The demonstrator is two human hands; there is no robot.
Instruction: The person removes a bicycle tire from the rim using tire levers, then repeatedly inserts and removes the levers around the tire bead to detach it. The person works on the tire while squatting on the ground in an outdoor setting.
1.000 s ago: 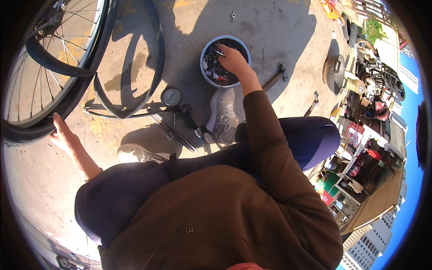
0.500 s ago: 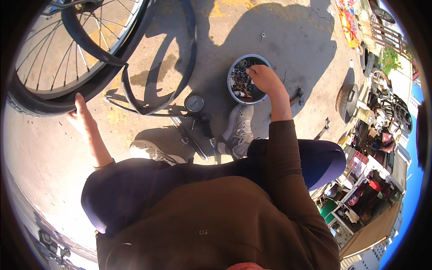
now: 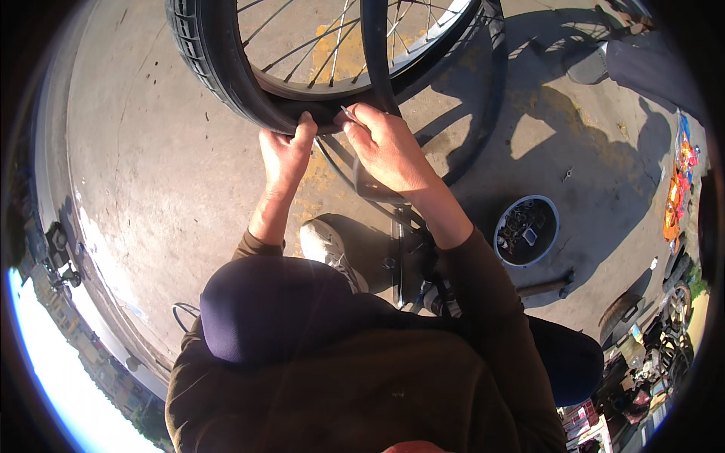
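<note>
A bicycle wheel fills the top of the head view, its black tyre curving round the spoked rim. My left hand grips the tyre's lower edge, thumb on top and fingers underneath. Close beside it, my right hand pinches a small, thin metal piece against the tyre's inner side; its exact kind is too small to make out. A black inner tube hangs loose across the wheel and loops down to the right behind my right hand.
A round bowl of small metal parts stands on the concrete at right, with a hammer below it. A pump lies between my feet, partly hidden by my arm. Another person's leg shows at upper right.
My right hand has left the bowl and come to the tyre with the small metal piece. My left hand still holds the tyre. The view has swung left.
</note>
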